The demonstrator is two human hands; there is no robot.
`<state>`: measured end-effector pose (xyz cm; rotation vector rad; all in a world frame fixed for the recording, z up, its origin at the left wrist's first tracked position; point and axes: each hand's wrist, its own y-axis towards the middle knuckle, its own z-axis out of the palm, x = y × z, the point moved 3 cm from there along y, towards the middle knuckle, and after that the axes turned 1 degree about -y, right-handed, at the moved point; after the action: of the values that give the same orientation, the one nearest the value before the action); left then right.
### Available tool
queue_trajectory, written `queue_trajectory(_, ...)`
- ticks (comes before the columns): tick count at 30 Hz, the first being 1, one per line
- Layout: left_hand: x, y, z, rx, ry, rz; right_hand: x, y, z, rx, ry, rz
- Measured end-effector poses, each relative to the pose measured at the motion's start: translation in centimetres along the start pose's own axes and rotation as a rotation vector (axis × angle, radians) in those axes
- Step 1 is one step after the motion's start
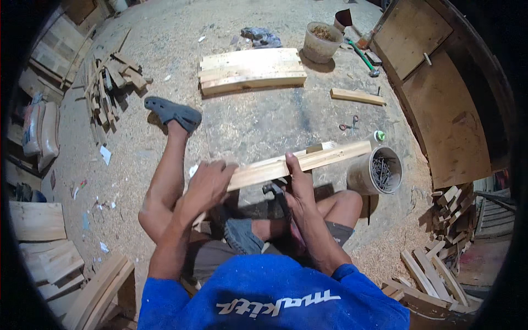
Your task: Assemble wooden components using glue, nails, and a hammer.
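Across my lap lies a pale wooden strip [330, 156], raised toward the right. A second strip [275, 160] is behind it, partly hidden, with a short block [317, 147] near its far edge. My left hand [212, 182] is closed over the strip's left end, its fingers slightly blurred. My right hand [300, 190] presses its thumb on the strip's face. In that same hand is a hammer [281, 199], head up and handle hanging toward my lap. Right of the strip stands a tilted plastic bucket [360, 175] holding several nails [381, 172].
Ahead lies a stack of wooden boards [253, 70], with a bucket of shavings [321, 43] beside it. Scissors [350, 124], a wood piece [358, 97] and a green-handled hammer [360, 56] are on the right. Scrap-wood piles [113, 82] lie left; cabinet doors [445, 115] bound the right side.
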<state>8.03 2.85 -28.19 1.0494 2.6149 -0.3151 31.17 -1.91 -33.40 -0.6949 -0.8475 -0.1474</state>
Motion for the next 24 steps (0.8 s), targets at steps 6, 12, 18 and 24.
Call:
queue_trajectory(6,-5.7,-3.7,-2.9,-0.327,-0.49,-0.088,7.7,1.6,6.3,0.357,-0.426,-0.242)
queue_trajectory(12,-4.0,-2.5,-7.9,-0.588,-0.381,-0.044,17.0,4.9,11.3,0.681,-1.071,-0.352)
queue_trajectory(18,0.3,3.6,-12.9,-0.672,0.272,0.099,16.3,9.2,14.2,0.904,-1.975,-0.643)
queue_trajectory(24,4.6,8.3,-5.9,0.179,-0.014,-0.143,13.4,12.4,11.3,1.192,-2.006,-0.603)
